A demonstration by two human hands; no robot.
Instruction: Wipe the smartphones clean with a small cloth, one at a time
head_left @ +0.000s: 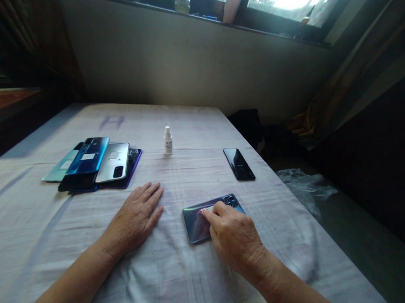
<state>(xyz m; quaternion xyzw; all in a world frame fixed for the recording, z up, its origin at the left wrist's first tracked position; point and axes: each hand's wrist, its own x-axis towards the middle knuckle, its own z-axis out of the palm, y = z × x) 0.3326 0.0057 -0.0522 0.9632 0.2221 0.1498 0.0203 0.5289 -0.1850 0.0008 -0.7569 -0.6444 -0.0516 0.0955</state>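
Right hand (pixel 233 238) pressing fingertips (pixel 206 211) onto the back of a bluish phone (pixel 197 222) lying face down on the cloth-covered table (pixel 196 280), pinning rather than gripping it. Left hand (pixel 138 217) resting flat and released just beside, bracing. Lying beyond: small white bottle (pixel 168 141), black phone (pixel 239 164), overlapping stack of phones (pixel 93 163) kept well apart.
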